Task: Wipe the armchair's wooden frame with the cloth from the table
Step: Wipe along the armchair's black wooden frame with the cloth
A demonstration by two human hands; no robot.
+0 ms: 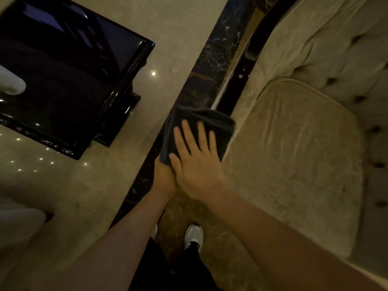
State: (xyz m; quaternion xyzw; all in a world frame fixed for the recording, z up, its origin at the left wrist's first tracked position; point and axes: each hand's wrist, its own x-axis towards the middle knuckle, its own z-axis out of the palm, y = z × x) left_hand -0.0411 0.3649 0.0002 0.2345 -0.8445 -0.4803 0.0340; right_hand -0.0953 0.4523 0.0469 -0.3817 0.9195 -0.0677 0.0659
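Note:
A dark grey cloth (212,120) lies folded over the near end of the armchair's dark glossy wooden frame (241,76), which runs up along the left side of the beige seat. My right hand (197,160) presses flat on top of the cloth with fingers spread. My left hand (164,177) sits partly under the right one and grips the cloth's lower left corner. The frame's near end is hidden beneath the cloth.
The beige tufted armchair (304,143) fills the right side. A glossy black table (69,76) stands at the upper left, with a white object (11,82) on it. Polished marble floor with a dark inlay strip (201,80) lies between them. My white shoe (194,235) shows below.

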